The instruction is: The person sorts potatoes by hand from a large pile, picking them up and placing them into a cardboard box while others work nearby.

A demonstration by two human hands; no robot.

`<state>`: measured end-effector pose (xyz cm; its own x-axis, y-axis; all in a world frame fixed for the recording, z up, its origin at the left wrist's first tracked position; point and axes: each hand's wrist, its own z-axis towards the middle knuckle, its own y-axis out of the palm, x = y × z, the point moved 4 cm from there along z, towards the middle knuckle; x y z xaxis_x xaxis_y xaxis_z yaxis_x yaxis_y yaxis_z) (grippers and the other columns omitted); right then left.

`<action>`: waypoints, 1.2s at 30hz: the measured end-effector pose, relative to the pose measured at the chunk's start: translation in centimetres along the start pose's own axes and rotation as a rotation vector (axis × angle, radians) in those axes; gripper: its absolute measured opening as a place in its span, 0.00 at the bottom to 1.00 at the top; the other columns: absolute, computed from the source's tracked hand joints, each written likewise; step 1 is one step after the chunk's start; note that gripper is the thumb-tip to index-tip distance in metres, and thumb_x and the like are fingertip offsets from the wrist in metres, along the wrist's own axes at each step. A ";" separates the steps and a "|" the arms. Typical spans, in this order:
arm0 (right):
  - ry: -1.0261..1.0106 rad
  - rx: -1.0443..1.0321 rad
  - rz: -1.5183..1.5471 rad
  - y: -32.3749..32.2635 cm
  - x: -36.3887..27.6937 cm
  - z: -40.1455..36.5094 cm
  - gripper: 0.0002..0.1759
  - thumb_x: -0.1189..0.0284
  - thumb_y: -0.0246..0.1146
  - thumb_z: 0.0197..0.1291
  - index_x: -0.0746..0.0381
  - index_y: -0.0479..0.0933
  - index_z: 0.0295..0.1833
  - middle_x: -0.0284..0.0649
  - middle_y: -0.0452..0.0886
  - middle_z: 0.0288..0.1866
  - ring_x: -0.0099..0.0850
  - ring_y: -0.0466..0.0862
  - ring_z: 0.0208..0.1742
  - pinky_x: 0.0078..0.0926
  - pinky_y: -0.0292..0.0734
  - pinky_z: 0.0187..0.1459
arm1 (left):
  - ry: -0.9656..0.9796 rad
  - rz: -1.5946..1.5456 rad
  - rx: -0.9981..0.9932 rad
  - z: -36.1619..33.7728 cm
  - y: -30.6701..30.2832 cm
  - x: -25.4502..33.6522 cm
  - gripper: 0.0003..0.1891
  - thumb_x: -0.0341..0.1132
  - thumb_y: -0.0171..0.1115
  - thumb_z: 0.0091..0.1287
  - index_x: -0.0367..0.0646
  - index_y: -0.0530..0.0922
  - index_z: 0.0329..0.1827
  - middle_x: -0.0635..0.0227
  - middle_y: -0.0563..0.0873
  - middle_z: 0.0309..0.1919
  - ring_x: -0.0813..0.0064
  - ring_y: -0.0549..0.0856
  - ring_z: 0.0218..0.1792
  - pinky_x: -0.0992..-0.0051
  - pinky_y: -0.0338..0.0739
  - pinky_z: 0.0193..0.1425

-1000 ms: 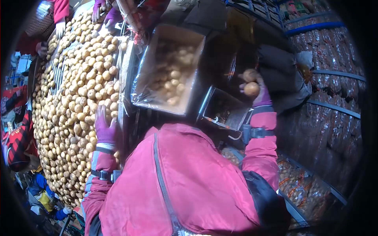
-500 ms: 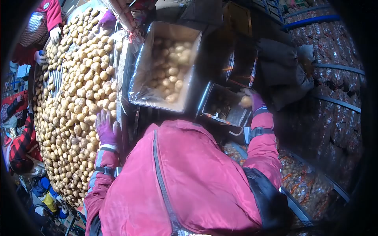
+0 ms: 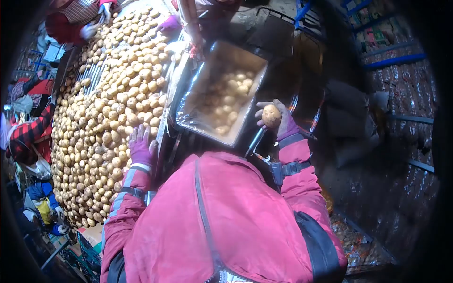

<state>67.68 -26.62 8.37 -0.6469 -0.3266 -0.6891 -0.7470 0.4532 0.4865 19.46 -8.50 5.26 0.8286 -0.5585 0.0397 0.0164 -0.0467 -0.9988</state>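
My left hand (image 3: pixel 141 148), in a purple and grey glove, lies with its fingers stretched over the near right edge of a broad spread of potatoes (image 3: pixel 111 127). It touches the potatoes there but grips none that I can see. In my gloved right hand (image 3: pixel 285 123) is a single tan potato (image 3: pixel 271 116), held up with the fingers around its far side. That hand is just right of a plastic-lined cardboard box (image 3: pixel 198 111), which has many potatoes inside. Below the hand, the dark bin is mostly hidden.
Other people's gloved hands (image 3: pixel 88 31) work at the far left of the potato table. A wrapped post (image 3: pixel 188 23) rises beside the box. Stacked net bags (image 3: pixel 401 89) line the right side behind blue bars (image 3: pixel 395 61). A person in checked red (image 3: pixel 28 134) is at the left.
My right hand has moved left and up from over the dark bin toward the cardboard box, still holding a potato. The view has shifted; my left hand still rests on the potatoes.
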 end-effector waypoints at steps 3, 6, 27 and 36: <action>-0.050 0.054 0.052 -3.2 -1.7 0.5 0.35 0.46 0.47 0.76 0.69 0.77 0.60 0.49 0.87 0.41 0.37 0.88 0.31 0.31 0.85 0.33 | -0.004 0.024 -0.008 -0.3 0.6 -0.5 0.34 0.48 0.61 0.68 0.54 0.68 0.78 0.61 0.64 0.80 0.53 0.58 0.81 0.51 0.46 0.84; -0.206 0.369 0.016 -10.6 -4.5 -2.1 0.33 0.48 0.53 0.74 0.70 0.77 0.60 0.49 0.87 0.43 0.37 0.89 0.37 0.31 0.85 0.38 | -0.018 -0.034 0.012 -0.5 -0.5 0.1 0.34 0.47 0.61 0.67 0.54 0.68 0.78 0.62 0.64 0.80 0.53 0.57 0.81 0.51 0.46 0.84; -0.889 -0.593 -1.487 24.1 10.9 15.1 0.16 0.68 0.60 0.70 0.65 0.82 0.58 0.36 0.86 0.37 0.28 0.85 0.38 0.29 0.82 0.37 | -0.272 -0.591 0.302 -10.0 -5.5 -6.0 0.23 0.44 0.63 0.71 0.45 0.79 0.65 0.51 0.80 0.65 0.50 0.79 0.64 0.56 0.74 0.69; -0.265 -0.938 -1.093 37.9 22.8 8.9 0.17 0.64 0.62 0.71 0.63 0.82 0.57 0.40 0.88 0.47 0.30 0.88 0.46 0.28 0.83 0.46 | -0.821 -0.740 0.612 -30.8 -7.2 -16.5 0.20 0.39 0.63 0.70 0.37 0.80 0.61 0.48 0.85 0.55 0.53 0.85 0.56 0.62 0.79 0.62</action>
<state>25.97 -9.52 6.30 0.2643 0.0605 -0.9625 -0.7271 -0.6432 -0.2401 -11.59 -24.48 12.73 0.6097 0.1252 0.7826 0.6972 0.3849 -0.6048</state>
